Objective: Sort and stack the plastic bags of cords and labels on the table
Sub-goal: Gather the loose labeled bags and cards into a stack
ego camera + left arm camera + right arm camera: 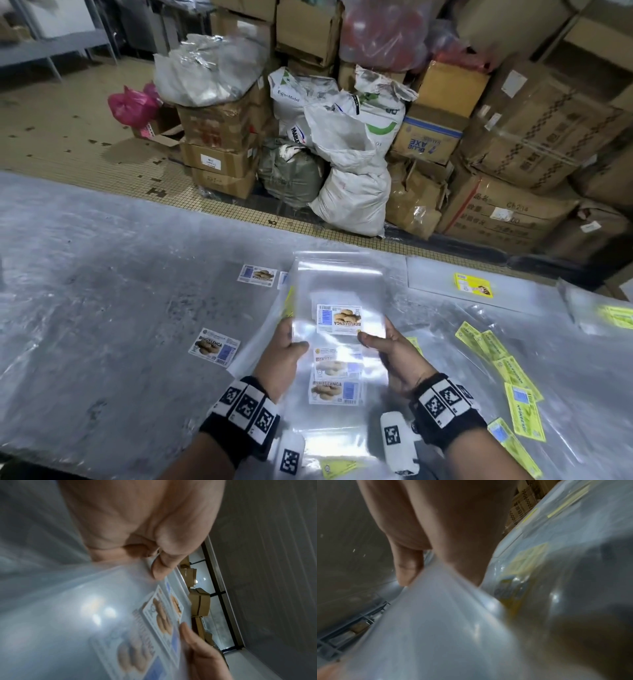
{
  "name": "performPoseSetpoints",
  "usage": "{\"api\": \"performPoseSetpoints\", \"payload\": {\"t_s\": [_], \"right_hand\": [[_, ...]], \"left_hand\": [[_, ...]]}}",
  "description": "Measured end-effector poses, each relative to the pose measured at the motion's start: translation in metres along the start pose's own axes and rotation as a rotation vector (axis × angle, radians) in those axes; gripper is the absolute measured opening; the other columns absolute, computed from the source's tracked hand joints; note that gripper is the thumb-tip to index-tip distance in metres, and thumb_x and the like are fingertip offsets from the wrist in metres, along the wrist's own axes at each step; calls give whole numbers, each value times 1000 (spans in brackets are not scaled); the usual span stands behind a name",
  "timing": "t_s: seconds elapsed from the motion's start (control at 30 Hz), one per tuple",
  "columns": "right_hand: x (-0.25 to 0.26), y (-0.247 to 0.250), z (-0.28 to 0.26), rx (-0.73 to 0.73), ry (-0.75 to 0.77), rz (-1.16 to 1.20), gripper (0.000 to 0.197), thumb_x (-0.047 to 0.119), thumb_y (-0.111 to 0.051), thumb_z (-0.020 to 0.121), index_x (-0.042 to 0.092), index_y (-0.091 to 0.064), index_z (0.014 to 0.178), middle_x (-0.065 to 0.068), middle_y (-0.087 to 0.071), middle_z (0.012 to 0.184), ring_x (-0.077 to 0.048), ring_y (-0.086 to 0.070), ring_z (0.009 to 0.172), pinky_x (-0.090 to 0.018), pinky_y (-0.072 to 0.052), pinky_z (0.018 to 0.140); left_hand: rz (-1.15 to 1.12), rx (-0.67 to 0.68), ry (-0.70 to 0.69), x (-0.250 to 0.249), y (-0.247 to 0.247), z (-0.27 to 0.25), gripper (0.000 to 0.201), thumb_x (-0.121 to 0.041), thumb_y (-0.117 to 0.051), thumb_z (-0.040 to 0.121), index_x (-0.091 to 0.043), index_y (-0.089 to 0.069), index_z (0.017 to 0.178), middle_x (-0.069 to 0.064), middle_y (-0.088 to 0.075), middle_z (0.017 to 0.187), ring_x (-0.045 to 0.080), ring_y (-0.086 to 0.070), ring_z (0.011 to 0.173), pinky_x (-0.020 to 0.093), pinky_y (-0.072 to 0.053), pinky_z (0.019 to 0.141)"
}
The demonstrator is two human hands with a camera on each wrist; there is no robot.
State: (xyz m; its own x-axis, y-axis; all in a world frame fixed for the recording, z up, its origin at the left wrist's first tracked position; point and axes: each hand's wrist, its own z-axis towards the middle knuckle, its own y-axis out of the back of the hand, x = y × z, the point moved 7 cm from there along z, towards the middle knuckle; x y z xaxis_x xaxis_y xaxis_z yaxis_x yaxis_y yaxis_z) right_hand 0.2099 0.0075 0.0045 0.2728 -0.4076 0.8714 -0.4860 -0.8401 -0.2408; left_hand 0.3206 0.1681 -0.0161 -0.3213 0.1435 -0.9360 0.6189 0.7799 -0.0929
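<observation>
A stack of clear plastic bags (337, 284) with white biscuit labels (339, 319) is held above the table by both hands. My left hand (286, 346) grips its left edge, thumb on top. My right hand (388, 346) grips the right edge, thumb pressing beside the top label. In the left wrist view the left thumb (163, 568) pinches the bags (102, 608) above the labels (163, 615). The blurred right wrist view shows the right thumb (407, 568) on the plastic (436, 622). More white-label bags lie under the stack (335, 390).
Two loose white-label bags (214, 346) (257, 275) lie on the plastic-covered table (102, 291) to the left. Several yellow-label bags (493, 349) spread on the right, one farther back (474, 285). Cardboard boxes (513, 137) and sacks (349, 178) stand on the floor beyond the table.
</observation>
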Motion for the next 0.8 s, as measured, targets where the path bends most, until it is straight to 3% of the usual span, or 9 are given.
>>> {"api": "performPoseSetpoints", "payload": {"t_s": [0.1,0.2,0.27,0.33,0.4,0.5,0.63,0.7,0.8], "right_hand": [[-2,-8,3,43,-5,-27,60,-14,-56,87,19,-50,138,-7,-71,121,-23,-67,112,-29,-55,86],[-4,-15,6,56,11,-45,69,-19,-55,86,15,-44,144,-11,-69,125,-28,-65,117,-44,-50,102],[-5,-16,10,65,8,43,72,-20,-53,86,19,-43,145,-13,-70,122,-28,-69,108,-45,-57,90],[-12,-15,16,81,-13,146,83,-21,-52,85,30,-37,149,-17,-66,127,-32,-71,102,-44,-61,76],[-25,-10,22,63,-36,157,97,-22,-51,85,44,-24,150,-13,-59,138,-31,-68,109,-44,-60,84],[-39,-6,27,48,-43,101,75,-27,-48,81,13,-41,144,-19,-62,133,-32,-66,114,-52,-45,107],[-45,-1,30,34,-51,167,58,-33,-42,79,4,-54,121,-20,-67,120,-28,-74,93,-35,-61,72],[-49,3,32,28,-54,182,58,-32,-45,78,5,-55,122,-21,-66,122,-29,-73,97,-33,-61,75],[-60,10,37,9,-57,189,67,-27,-53,76,1,-47,137,-26,-62,129,-41,-64,115,-47,-54,97]], "left_hand": [[2,-13,-86,-7,6,-6,48,-14,-51,70,-22,-53,117,5,-63,122,19,-57,108,41,-42,100],[39,-43,-89,-12,20,-13,25,-24,-55,82,-21,-59,106,-1,-63,95,17,-57,89,32,-44,83],[47,-155,-66,-11,50,-12,13,-26,-56,96,-17,-64,99,-5,-62,77,18,-56,76,30,-43,71],[370,-391,-75,-11,101,-6,12,-24,-62,93,-16,-65,102,-1,-68,87,24,-61,87,32,-46,77],[820,-544,38,-9,143,-2,47,-32,-68,79,-18,-60,123,13,-62,120,31,-57,111,37,-46,96],[988,-513,307,8,169,-1,75,-40,-70,78,-23,-34,142,13,-23,152,35,-24,141,47,-28,113],[1086,-484,337,1,158,1,73,-45,-76,66,-21,-42,126,9,-29,136,36,-30,127,47,-32,104],[1091,-465,376,0,156,4,83,-43,-77,60,-22,-39,130,9,-29,134,36,-30,125,47,-35,103],[1025,-434,408,-2,155,8,86,-38,-77,55,-26,-39,131,11,-27,132,36,-28,124,49,-35,104]]}}
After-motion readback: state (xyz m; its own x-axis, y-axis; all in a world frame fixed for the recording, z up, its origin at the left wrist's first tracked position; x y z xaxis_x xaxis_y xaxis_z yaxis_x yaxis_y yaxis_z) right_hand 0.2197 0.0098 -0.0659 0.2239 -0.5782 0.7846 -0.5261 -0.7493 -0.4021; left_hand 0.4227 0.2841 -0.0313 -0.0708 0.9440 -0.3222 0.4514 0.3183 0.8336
